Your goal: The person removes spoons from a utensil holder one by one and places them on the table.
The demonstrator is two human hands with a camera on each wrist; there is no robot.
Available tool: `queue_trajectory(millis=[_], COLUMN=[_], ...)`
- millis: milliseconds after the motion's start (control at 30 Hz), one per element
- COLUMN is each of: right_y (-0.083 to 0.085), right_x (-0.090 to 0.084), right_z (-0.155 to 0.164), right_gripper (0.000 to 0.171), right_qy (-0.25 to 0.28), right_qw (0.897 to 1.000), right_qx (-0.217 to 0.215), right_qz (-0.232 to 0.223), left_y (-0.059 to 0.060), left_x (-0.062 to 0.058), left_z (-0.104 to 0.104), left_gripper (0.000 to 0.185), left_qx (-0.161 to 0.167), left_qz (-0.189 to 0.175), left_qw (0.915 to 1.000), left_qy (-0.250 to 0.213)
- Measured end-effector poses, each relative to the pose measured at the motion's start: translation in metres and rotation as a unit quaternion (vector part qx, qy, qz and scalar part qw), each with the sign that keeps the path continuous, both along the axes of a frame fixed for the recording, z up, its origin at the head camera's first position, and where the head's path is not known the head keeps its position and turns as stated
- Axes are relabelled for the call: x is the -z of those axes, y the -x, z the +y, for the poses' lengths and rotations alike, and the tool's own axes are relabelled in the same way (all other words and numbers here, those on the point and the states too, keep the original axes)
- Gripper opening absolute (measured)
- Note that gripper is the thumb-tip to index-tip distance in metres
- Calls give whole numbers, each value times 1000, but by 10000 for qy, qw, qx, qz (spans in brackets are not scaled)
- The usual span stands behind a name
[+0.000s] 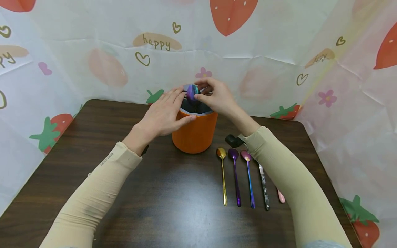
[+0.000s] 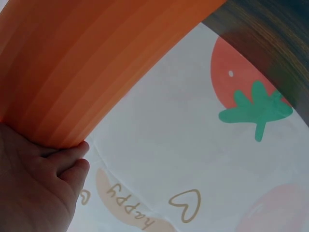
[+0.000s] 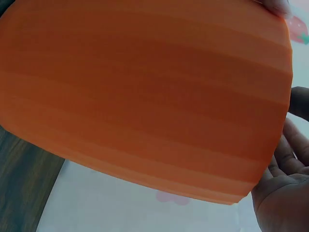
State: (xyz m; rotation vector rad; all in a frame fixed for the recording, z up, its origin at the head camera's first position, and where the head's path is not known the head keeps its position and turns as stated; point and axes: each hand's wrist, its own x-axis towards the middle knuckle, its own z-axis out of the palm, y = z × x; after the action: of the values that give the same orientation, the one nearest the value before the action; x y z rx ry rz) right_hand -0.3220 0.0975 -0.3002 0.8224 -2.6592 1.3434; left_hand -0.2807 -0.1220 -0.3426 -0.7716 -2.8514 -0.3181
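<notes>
Hands (image 1: 192, 103) atop orange holder (image 1: 194, 132) (spoon (image 1: 192, 92) pinched)

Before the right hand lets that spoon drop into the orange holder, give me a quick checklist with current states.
1. Left hand steadies the orange holder: ok, fingers rest on its rim and side.
2. Right hand pinches the iridescent spoon: ok.
3. Spoon handle inside the holder: cannot tell, hidden by the rim.
4. Holder upright on the table: ok.
5. Remaining spoons clear of the holder: ok, lying in a row to its right.
</notes>
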Motion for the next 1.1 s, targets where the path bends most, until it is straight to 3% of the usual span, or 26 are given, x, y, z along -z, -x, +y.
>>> queue_trajectory(millis=[467, 1100], right_y=[-1, -10], right_x=[-1, 1], right_z=[-5, 3], right_gripper=[36, 37], right_qy=[-153, 843], right_qw=[9998, 9964], right_qx=[32, 102], right_qz=[80, -73], left_y=[0, -1], left_x=[0, -1], left_z=[0, 1], left_gripper=[103, 102], left_qx=[-1, -64], left_qz=[-11, -94], left_qw=[10000, 9999], left_qy=[-10, 7])
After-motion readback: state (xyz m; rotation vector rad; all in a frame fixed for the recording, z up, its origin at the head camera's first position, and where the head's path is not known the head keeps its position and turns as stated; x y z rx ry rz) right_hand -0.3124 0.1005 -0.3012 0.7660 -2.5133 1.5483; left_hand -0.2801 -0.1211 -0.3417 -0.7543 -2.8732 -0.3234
